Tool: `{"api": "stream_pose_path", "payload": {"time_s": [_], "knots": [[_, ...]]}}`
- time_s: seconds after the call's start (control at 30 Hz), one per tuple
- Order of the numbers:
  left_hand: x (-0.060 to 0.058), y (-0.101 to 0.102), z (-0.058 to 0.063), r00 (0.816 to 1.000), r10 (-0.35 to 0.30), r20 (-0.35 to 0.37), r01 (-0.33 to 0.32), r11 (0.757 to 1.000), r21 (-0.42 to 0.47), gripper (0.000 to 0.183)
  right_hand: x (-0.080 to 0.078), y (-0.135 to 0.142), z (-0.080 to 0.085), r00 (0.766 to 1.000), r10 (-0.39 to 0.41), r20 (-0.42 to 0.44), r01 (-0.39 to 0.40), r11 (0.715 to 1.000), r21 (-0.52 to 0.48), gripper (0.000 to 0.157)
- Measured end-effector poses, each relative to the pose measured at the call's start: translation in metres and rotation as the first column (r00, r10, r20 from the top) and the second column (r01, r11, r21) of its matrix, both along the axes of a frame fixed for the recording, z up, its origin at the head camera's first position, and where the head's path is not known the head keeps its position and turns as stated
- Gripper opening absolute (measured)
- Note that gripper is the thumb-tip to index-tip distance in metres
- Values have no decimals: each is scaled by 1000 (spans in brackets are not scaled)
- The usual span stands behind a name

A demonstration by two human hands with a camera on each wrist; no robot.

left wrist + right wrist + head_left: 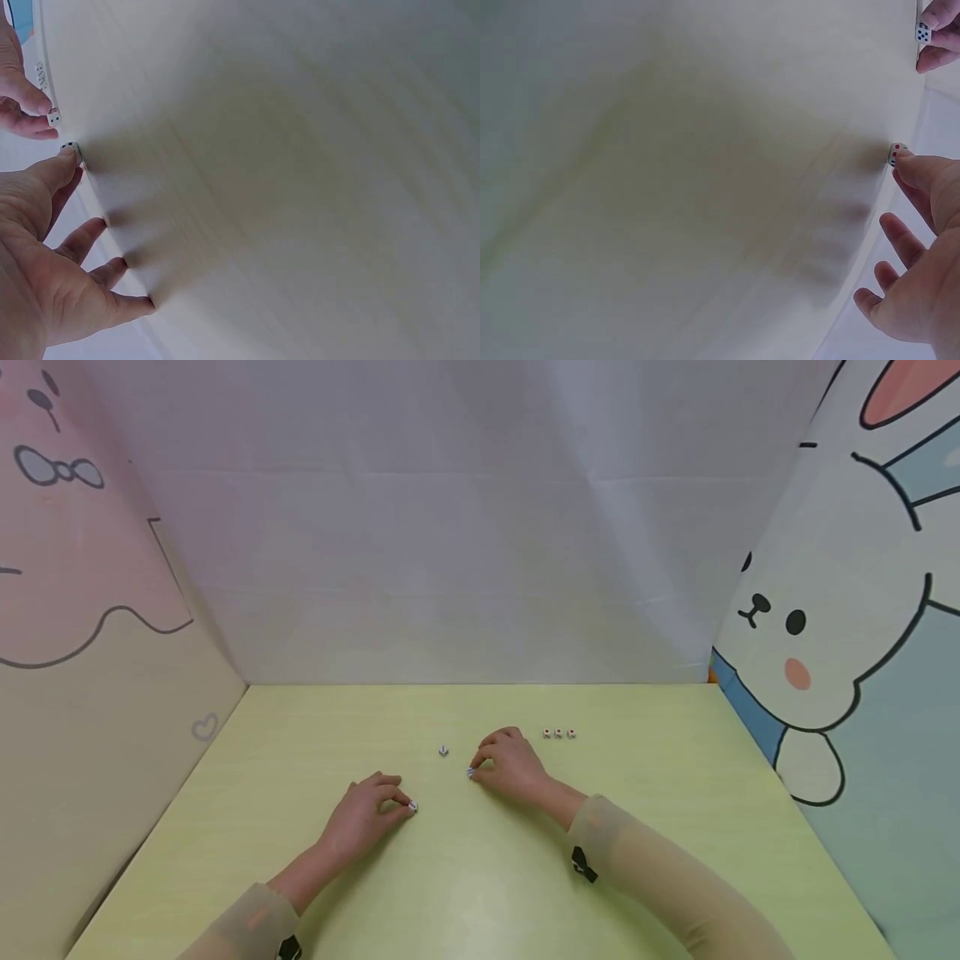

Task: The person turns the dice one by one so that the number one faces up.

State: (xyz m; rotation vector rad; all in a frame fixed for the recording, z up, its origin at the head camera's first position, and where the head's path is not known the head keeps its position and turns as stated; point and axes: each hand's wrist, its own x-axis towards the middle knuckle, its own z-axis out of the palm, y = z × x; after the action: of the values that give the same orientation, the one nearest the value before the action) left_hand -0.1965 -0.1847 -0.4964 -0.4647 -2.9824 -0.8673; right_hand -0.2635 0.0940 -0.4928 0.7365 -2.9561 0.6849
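Left hand (362, 818) pinching one die (413, 807), right hand (513, 768) pinching another die (471, 772), one loose die (443, 751), three dice in a row (558, 734), one bench (480, 885)

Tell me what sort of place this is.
Probably a small screened-off table booth, likely indoors: a pale yellow-green table with a plain pale sheet rising behind it, and a panel printed with a cartoon rabbit on the right in the head view.
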Motion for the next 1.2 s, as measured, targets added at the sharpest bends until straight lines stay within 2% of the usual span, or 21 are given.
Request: {"api": "stream_pose_path", "payload": {"time_s": [0.17, 0.33, 0.53, 0.7, 0.9, 1.2], "knots": [[0, 0, 1, 1000, -1, 1, 1, 1000, -5, 11, 1, 4, 13, 1000, -12, -12, 12, 1000, -17, 9], [-1, 1, 3, 1000, 2, 4, -2, 1000, -19, 7, 6, 17, 44, 998, -19, -56, 15, 997, -73, 9], [-1, 1, 7, 1000, -1, 3, 1, 1000, -23, 8, 17, 43, 78, 996, -11, -87, 1, 993, -114, 10], [-1, 1, 10, 1000, -4, 2, 4, 1000, -20, 7, 27, 70, 92, 993, -22, -114, 7, 991, -130, 9], [-1, 1, 9, 1000, -5, -3, 5, 1000, -25, 6, 36, 103, 89, 988, -61, -140, 43, 991, -126, 9], [-4, 0, 6, 1000, -14, -13, 14, 1000, -28, 6, 53, 130, 67, 990, -119, -80, 109, 988, -113, 7]]}}
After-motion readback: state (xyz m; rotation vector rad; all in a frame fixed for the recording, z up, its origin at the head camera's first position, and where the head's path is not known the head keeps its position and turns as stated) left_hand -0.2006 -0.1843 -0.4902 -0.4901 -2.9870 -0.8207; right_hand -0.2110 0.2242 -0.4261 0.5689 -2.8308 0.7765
